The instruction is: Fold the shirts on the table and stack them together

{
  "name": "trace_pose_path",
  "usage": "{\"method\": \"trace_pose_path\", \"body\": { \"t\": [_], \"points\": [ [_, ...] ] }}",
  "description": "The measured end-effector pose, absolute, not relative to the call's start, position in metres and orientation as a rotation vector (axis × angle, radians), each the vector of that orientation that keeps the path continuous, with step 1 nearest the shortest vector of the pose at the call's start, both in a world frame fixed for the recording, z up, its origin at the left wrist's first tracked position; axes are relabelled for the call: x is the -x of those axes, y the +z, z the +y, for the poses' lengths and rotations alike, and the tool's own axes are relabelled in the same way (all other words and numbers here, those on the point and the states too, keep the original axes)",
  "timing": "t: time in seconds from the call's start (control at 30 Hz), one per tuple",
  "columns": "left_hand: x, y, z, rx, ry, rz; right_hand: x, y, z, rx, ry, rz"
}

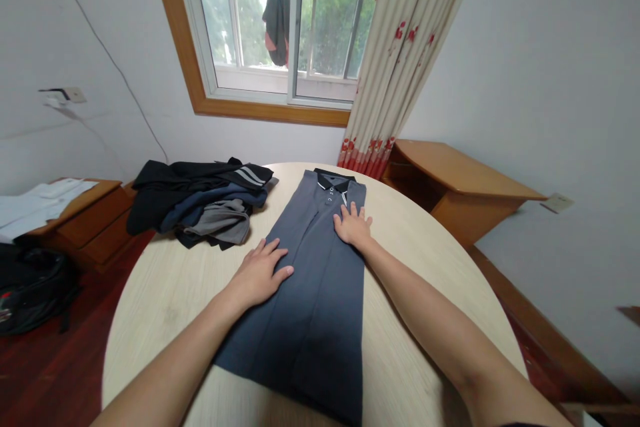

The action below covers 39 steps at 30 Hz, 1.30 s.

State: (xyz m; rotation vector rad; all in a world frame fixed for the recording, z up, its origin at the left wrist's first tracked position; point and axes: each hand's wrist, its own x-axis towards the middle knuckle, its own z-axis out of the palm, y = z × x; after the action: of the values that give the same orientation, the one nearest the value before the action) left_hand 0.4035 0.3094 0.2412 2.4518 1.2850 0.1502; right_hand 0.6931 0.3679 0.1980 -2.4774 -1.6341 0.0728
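A dark grey polo shirt [320, 293] lies lengthwise on the round table, its sides turned in to make a long narrow shape. Its black collar [333, 181] with white trim points to the window, and the hem is nearest me. My left hand [263, 272] rests flat on the left edge of the shirt with fingers spread. Higher up, near the collar, my right hand [353, 224] lies flat on the right side, fingers also apart. Neither hand grips the cloth. The sleeves are not visible.
A heap of dark clothes [200, 200] sits on the table [165, 307] at the back left. Beyond the table are a curtain [395, 67] and a wooden desk [465, 173] on the right. A wooden cabinet [95, 227] and black bag [35, 287] stand left.
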Motion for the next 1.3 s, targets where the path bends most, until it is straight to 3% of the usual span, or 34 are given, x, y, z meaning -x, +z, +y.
{"method": "trace_pose_path", "body": {
  "t": [0.8,1.03,1.3],
  "points": [
    [-0.423,0.224,0.307,-2.450,0.258,1.027,-0.781,0.194,0.442,2.238,-0.038,-1.989],
    [-0.417,0.214,0.322,-2.476,0.352,1.030,-0.771,0.198,0.400,2.259,-0.034,-1.896],
    [-0.419,0.210,0.318,-2.532,0.343,1.030,-0.762,0.195,0.308,2.109,0.072,-2.161]
  ]
}}
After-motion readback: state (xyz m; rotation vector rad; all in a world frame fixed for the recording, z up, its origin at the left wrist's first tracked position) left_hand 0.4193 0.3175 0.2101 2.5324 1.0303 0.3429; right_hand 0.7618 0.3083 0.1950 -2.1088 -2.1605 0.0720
